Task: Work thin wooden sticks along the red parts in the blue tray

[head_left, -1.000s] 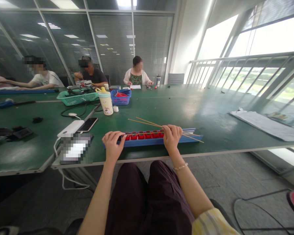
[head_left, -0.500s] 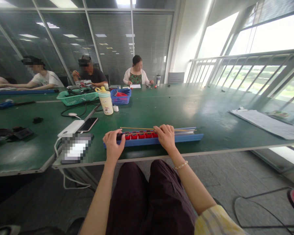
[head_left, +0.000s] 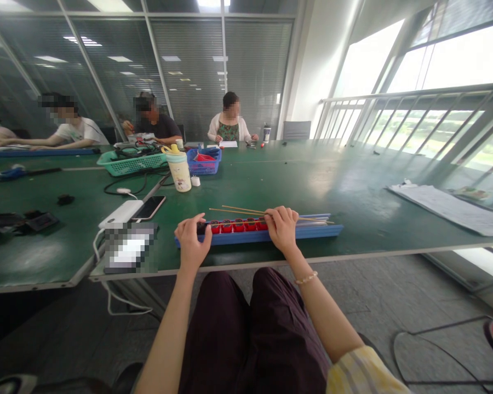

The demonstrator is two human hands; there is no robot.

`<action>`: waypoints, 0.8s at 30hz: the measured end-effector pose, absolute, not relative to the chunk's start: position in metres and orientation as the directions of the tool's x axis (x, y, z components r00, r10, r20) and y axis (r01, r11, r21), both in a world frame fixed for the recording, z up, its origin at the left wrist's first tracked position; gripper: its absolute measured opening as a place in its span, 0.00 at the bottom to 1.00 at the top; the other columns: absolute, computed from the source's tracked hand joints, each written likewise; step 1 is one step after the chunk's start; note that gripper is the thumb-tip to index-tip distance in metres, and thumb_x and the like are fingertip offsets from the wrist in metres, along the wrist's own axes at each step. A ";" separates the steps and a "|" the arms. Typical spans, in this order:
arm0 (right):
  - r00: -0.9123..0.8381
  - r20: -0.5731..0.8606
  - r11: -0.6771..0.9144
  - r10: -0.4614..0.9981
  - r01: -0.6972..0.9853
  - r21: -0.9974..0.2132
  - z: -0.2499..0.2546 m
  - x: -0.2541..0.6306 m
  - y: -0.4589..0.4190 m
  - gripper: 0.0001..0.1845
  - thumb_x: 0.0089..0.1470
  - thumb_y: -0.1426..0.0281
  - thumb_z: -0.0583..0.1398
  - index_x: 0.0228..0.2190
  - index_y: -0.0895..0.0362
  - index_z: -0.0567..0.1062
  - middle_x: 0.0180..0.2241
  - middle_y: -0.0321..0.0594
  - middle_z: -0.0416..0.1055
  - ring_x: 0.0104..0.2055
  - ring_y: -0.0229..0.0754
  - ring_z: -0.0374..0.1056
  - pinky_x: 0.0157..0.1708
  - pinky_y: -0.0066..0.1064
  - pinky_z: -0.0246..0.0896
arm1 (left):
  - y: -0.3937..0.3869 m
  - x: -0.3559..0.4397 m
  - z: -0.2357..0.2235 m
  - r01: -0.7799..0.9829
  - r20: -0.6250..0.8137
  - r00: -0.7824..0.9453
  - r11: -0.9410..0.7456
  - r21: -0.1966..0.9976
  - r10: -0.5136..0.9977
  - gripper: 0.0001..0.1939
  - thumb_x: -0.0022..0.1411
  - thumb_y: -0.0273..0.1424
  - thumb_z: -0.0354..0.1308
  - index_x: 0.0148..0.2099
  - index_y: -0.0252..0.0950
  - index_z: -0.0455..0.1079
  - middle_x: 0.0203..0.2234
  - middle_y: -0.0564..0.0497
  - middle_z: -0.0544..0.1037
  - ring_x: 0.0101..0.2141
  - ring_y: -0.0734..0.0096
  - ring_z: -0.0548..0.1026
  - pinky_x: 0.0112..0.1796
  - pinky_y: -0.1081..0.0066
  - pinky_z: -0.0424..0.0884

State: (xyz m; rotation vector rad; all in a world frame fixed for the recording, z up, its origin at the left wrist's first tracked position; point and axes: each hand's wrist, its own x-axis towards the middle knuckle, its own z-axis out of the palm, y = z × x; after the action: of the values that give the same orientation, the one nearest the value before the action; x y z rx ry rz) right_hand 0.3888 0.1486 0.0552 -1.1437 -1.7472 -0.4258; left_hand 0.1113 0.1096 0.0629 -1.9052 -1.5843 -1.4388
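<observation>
Thin wooden sticks (head_left: 246,210) lie gathered under my right hand (head_left: 281,230), closed on them, while my left hand (head_left: 192,241) curls narrowly over the dark end of the blue tray (head_left: 312,232), gripping or not I cannot tell. Red cups (head_left: 238,225) line the tray on the green surface (head_left: 353,175), the sticks across them, nothing visibly fitted yet.

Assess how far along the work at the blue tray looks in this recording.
Done: a row of red holders already sits in the blue tray. In hand: the right hand holds thin wooden sticks across the row, while the left hand grips its dark end piece. Left: the sticks look unfixed, their ends loose on both sides of the right hand; anything further cannot be told.
</observation>
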 end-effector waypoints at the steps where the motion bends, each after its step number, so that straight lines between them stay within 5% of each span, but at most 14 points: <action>1: -0.078 0.861 0.508 0.503 0.832 -0.221 0.056 0.390 0.149 0.10 0.66 0.65 0.53 0.39 0.53 0.74 0.36 0.40 0.71 0.39 0.44 0.61 0.45 0.39 0.48 | 0.109 0.111 0.063 0.857 0.806 -0.092 -0.365 0.363 0.585 0.18 0.65 0.38 0.54 0.55 0.39 0.68 0.41 0.47 0.78 0.47 0.58 0.70 0.53 0.59 0.60; 6: -0.062 0.846 0.562 0.530 0.773 -0.295 0.071 0.400 0.149 0.10 0.65 0.66 0.54 0.34 0.53 0.74 0.35 0.38 0.73 0.39 0.42 0.64 0.45 0.38 0.47 | 0.108 0.109 0.066 0.864 0.795 -0.080 -0.357 0.356 0.601 0.18 0.65 0.38 0.53 0.55 0.39 0.69 0.43 0.46 0.78 0.48 0.57 0.70 0.52 0.59 0.61; 14: -0.283 0.756 0.646 0.590 0.727 -0.233 0.097 0.411 0.152 0.12 0.65 0.68 0.56 0.32 0.53 0.77 0.35 0.38 0.76 0.39 0.41 0.66 0.44 0.38 0.48 | 0.106 0.110 0.067 0.869 0.805 -0.057 -0.368 0.332 0.591 0.18 0.66 0.37 0.52 0.55 0.40 0.70 0.44 0.46 0.77 0.49 0.56 0.69 0.53 0.58 0.61; 24: -0.295 0.722 0.643 0.626 0.720 -0.263 0.090 0.404 0.155 0.12 0.65 0.69 0.57 0.32 0.54 0.78 0.34 0.37 0.76 0.38 0.40 0.66 0.43 0.37 0.48 | 0.102 0.108 0.070 0.881 0.811 0.009 -0.388 0.270 0.585 0.11 0.66 0.34 0.54 0.45 0.43 0.77 0.43 0.48 0.78 0.48 0.57 0.68 0.52 0.58 0.60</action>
State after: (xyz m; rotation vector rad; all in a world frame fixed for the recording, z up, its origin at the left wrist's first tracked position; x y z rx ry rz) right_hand 0.4038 0.1554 0.0901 -1.0496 -2.0115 -0.1399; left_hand 0.1083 0.1018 0.0698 -1.9774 -1.5135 -1.3248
